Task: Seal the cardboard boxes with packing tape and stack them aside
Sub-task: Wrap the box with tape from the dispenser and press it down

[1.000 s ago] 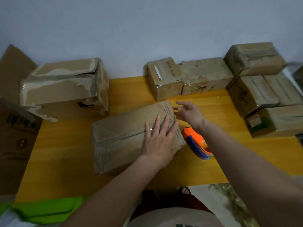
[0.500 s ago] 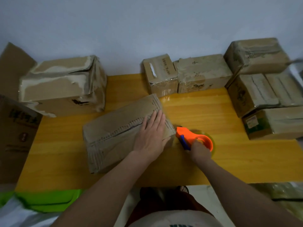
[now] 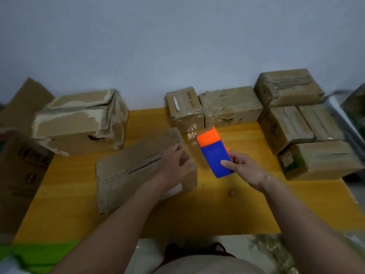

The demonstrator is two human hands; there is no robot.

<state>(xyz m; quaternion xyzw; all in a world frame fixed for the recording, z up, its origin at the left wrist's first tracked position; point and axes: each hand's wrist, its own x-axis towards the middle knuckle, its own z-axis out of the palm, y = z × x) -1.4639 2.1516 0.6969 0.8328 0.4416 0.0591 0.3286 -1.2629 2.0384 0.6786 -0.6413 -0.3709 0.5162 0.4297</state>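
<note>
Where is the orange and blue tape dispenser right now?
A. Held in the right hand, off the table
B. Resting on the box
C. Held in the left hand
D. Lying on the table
A: the right hand holds the tape dispenser raised above the table, while the left hand rests on the box.

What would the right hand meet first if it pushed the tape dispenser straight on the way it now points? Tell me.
Probably the small box at the back. The right hand aims the tape dispenser up and away toward it, above the table; depth is unclear.
</note>
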